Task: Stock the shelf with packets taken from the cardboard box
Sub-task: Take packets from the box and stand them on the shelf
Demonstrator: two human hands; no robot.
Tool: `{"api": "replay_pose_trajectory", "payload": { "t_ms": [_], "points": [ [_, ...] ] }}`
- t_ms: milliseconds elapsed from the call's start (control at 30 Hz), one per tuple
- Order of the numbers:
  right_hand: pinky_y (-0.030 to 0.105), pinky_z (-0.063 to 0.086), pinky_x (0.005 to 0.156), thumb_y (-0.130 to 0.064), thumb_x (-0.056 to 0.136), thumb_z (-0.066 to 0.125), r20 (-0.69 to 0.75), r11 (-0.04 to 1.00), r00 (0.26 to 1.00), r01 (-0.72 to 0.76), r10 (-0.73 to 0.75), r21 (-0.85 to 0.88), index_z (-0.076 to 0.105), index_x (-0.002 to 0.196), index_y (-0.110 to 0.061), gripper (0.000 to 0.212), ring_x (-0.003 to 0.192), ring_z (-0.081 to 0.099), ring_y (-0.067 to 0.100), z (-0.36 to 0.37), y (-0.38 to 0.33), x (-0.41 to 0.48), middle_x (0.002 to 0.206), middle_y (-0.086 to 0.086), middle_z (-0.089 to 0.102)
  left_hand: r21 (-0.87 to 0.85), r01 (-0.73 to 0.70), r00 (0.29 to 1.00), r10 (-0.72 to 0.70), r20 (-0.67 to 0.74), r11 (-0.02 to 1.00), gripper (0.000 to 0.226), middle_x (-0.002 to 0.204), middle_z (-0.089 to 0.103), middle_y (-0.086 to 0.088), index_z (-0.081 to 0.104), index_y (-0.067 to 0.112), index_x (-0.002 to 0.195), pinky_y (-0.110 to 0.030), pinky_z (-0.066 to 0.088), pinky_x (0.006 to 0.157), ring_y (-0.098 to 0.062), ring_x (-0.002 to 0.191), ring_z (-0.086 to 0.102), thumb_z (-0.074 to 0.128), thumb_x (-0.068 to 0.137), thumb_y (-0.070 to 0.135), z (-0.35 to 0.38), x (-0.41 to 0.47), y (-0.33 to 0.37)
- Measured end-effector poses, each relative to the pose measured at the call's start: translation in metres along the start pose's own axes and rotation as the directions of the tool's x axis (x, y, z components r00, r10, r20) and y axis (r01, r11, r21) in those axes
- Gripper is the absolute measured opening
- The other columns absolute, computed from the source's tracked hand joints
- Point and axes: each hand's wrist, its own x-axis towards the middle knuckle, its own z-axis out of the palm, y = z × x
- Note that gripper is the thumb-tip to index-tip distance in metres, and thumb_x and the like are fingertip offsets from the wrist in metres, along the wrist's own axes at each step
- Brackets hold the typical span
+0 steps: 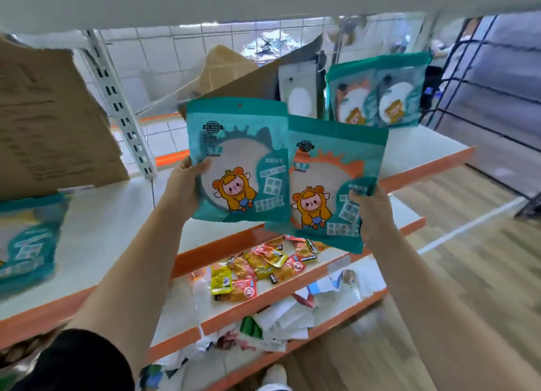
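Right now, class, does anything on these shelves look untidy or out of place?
Yes. Small snack packets lie scattered in a loose heap on a lower shelf, and crumpled wrappers litter the shelf beneath, unlike the teal packets standing upright above.

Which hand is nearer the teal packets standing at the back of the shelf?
Right. The right hand is lower and slightly left of the standing packets; the left hand is much farther left.

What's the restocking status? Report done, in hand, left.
Done: two packets stand upright at the back of the shelf. In hand: the left hand holds one teal packet, the right hand another, both short of the shelf. Left: placing these; what remains in the box is hidden.
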Motion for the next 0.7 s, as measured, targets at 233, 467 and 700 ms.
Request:
{"api": "replay_pose_trajectory", "payload": {
  "t_ms": [233, 467, 700],
  "points": [
    [0.042, 0.053, 0.080, 0.001, 0.089, 0.053, -0.137, 0.999, 0.991, 0.002, 0.002, 0.032, 0.053, 0.086, -0.024, 0.025, 0.080, 0.063, 0.025, -0.049, -0.009, 0.044, 0.087, 0.001, 0.064, 0.011, 0.026, 0.998, -0.026, 0.060, 1.000, 0.010, 0.083, 0.066, -0.006, 0.056, 0.012, 0.088, -0.050, 0.050, 0.085, -0.025, 0.081, 0.063, 0.055, 0.090, 0.003, 0.084, 0.054, -0.026],
    [0.034, 0.052, 0.063, 0.003, 0.089, 0.050, -0.222, 0.999, 0.975, 0.020, -0.011, 0.041, 0.053, 0.098, -0.018, 0.023, 0.071, 0.063, 0.021, -0.089, -0.033, 0.114, 0.090, 0.005, 0.065, -0.020, 0.087, 0.992, -0.084, 0.096, 0.996, 0.009, 0.087, 0.063, -0.005, 0.056, 0.012, 0.094, -0.041, 0.054, 0.075, -0.021, 0.078, 0.062, 0.053, 0.091, 0.004, 0.162, 0.113, -0.052],
    [0.043, 0.055, 0.077, -0.001, 0.091, 0.052, -0.224, 1.000, 0.975, 0.003, -0.009, -0.028, 0.051, 0.110, -0.016, 0.024, 0.088, 0.065, 0.026, -0.112, -0.064, 0.195, 0.101, 0.006, 0.065, -0.084, 0.096, 0.995, -0.092, 0.049, 0.992, 0.038, 0.096, 0.065, -0.004, 0.053, 0.009, 0.125, -0.032, 0.054, 0.065, -0.023, 0.086, 0.063, 0.053, 0.089, -0.002, 0.227, 0.172, -0.068]
  ]
}}
